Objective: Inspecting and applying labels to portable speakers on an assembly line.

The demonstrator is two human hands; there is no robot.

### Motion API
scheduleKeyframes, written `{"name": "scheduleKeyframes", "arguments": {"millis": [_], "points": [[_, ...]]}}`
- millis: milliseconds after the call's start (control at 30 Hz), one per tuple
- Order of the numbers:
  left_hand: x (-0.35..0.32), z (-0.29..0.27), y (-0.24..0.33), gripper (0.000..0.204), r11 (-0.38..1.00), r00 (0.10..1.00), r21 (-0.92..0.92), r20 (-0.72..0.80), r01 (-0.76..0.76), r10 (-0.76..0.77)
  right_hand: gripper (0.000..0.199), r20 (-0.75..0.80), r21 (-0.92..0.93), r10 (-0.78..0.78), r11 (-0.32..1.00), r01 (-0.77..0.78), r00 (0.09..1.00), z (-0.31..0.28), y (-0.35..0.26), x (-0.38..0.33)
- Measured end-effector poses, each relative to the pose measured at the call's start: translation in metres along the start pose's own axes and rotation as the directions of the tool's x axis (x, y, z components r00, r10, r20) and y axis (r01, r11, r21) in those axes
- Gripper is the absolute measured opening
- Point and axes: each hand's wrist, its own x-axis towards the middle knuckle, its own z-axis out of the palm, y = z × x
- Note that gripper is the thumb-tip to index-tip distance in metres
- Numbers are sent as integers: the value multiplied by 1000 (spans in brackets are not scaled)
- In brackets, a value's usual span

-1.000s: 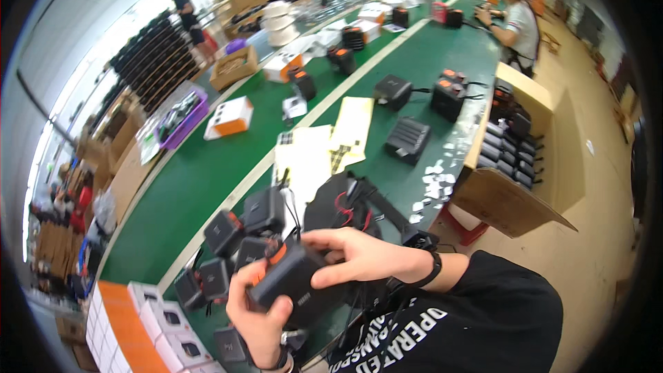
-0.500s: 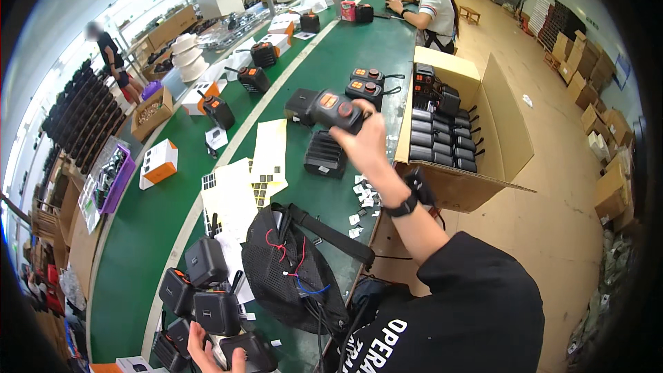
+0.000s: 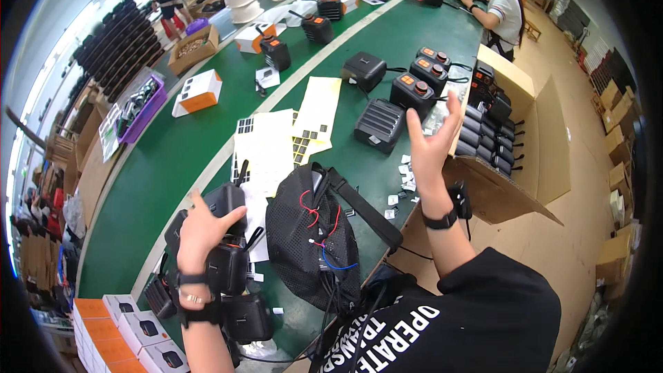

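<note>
My right hand (image 3: 434, 141) is raised over the bench edge with its thumb and fingers apart and nothing in it. Just beyond its thumb stands a black boxy device with orange buttons and a knob (image 3: 413, 90), in a row with two more of its kind. A ribbed black device (image 3: 380, 124) lies beside that row, and a smooth black device (image 3: 364, 69) with a strap is behind it. My left hand (image 3: 206, 224), fingers spread, is above a cluster of black strapped devices. One of these, a black device (image 3: 224, 200), is partly covered by the hand; whether they touch I cannot tell.
A black mesh bag (image 3: 314, 242) with loose wires lies between my arms. Label sheets (image 3: 266, 148) are on the green bench (image 3: 166, 200). An open carton (image 3: 497, 190) of devices stands at right. Small boxes (image 3: 110, 335) are stacked at lower left. A person (image 3: 507, 10) works farther along.
My right hand has let go of the device, which now stands at the near end of the row. My left hand has risen and moved forward over the cluster. The view has shifted.
</note>
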Motion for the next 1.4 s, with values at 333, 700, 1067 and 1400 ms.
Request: {"name": "scheduleKeyframes", "arguments": {"millis": [333,700,1067,1400], "points": [[-34,-21,46,102,981,915,0,-360,-194,181,67,882,381,-41,648,-659,470,-15,-104,-55],[-177,-47,67,112,578,898,-693,-396,-430,193,71,679,729,-589,469,-499,438,-21,-155,-42],[-157,-27,46,58,429,675,-521,-572,-738,465,66,766,590,-577,458,-665,283,-32,-161,-48],[-153,-15,57,52,401,819,-727,-561,-558,122,49,884,339,-417,259,-905,212,-24,-166,-56]]}}
